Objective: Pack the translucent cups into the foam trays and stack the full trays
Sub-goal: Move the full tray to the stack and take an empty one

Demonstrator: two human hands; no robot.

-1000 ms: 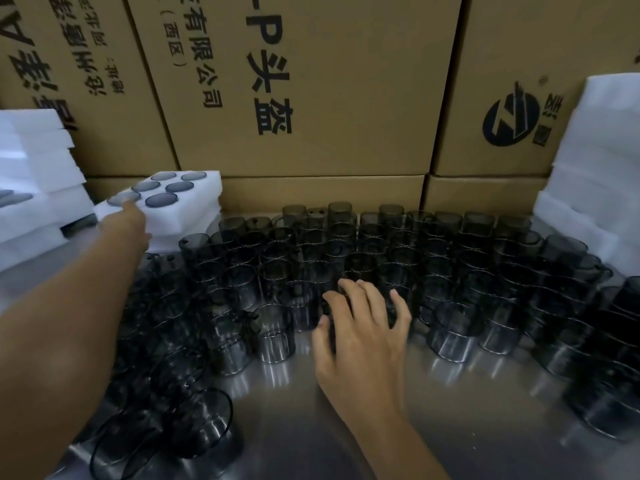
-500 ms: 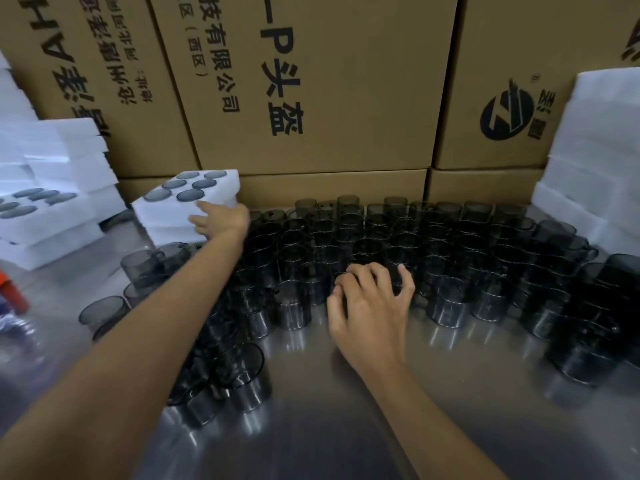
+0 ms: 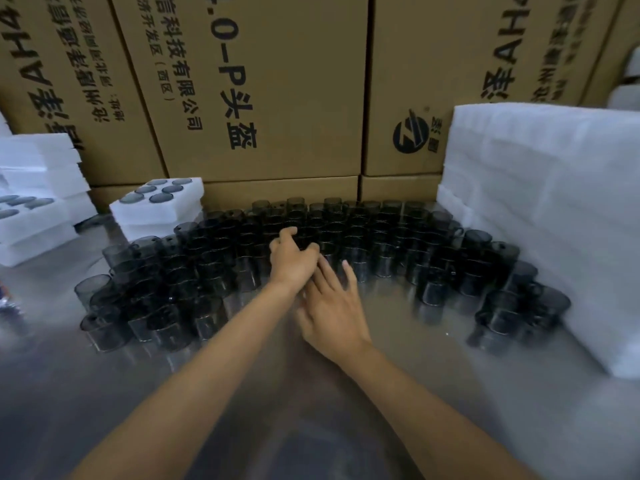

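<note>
Head view: left hand back from the filled tray, both hands now at the cups.

Left hand [image 3: 292, 263], half a second ago on the full white foam tray with six dark-lidded pockets [image 3: 157, 202], now withdrawn to the middle of the field of smoky translucent plastic cups [image 3: 381, 244], fingers loosely curled over the rims; whether a cup is gripped cannot be told. Right hand [image 3: 332, 315] just behind and partly under it, fingers straight, holding nothing. Judged: one tray finished and set on its stack at far left; next step a fresh pickup of cups. Cups upright, massed across the reflective grey metal table [image 3: 311, 427]. Empty white foam sheets stacked at right [image 3: 540, 202], further filled white trays at left edge [image 3: 31, 216]. Printed brown cardboard cartons [image 3: 270, 81] walling the back.
</note>
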